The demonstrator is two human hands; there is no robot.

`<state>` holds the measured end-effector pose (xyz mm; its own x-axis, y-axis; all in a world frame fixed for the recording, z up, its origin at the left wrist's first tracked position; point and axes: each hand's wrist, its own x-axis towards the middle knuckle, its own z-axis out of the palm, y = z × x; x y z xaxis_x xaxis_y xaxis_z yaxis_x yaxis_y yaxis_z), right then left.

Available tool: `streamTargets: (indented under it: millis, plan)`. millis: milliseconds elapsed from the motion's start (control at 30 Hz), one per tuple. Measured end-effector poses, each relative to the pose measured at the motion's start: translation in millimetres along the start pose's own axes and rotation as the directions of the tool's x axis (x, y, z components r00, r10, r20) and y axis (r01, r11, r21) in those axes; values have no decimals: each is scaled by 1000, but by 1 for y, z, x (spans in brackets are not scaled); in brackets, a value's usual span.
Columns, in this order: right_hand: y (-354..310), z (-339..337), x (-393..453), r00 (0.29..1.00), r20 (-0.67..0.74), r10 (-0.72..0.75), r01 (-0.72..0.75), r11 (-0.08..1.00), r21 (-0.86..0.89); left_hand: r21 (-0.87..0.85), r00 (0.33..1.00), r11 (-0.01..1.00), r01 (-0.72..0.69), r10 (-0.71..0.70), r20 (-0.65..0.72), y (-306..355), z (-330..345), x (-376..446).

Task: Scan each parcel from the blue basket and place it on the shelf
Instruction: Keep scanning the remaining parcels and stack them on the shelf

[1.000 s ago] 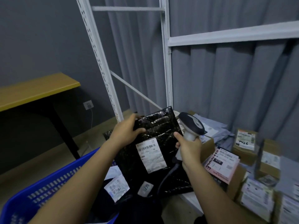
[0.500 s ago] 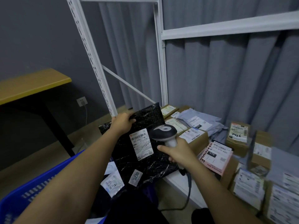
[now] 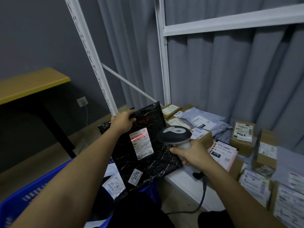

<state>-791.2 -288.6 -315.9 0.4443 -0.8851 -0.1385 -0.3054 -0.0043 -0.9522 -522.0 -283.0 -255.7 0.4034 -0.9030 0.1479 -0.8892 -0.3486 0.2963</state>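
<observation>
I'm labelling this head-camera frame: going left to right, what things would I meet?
Yellow-topped table → left hand → shiny black plastic parcel → grey-and-black handheld scanner → right hand → pink-labelled flat parcel → brown cardboard box marked 7936.

The scene was dimly and evenly lit, with a cool grey cast and no single source betrayed by hard shadows. Deep shade was gathered beneath the yellow counter (image 3: 31, 83) at nine o'clock and along the bottom edge at six o'clock. A red scan line was thrown across the white label (image 3: 142, 143) of the black parcel (image 3: 148, 155) near centre, and faint glints were caught on its crinkled film. Straight uprights of the shelf (image 3: 162, 63) were bent outward by wide-angle distortion. The cartons (image 3: 292, 195) at four o'clock were smeared by blur, their print left unreadable.
</observation>
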Motion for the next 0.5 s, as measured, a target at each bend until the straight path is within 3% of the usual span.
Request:
streamTargets:
  millis: [233,500]
  plan:
    - [-2,-8,-3,998,-63,-10,18,992,124,-46,997,999,-18,14,-80,9,-12,-6]
    - [-3,-30,-13,918,-395,28,103,946,308,-133,950,978,-159,115,-291,35,-56,-37]
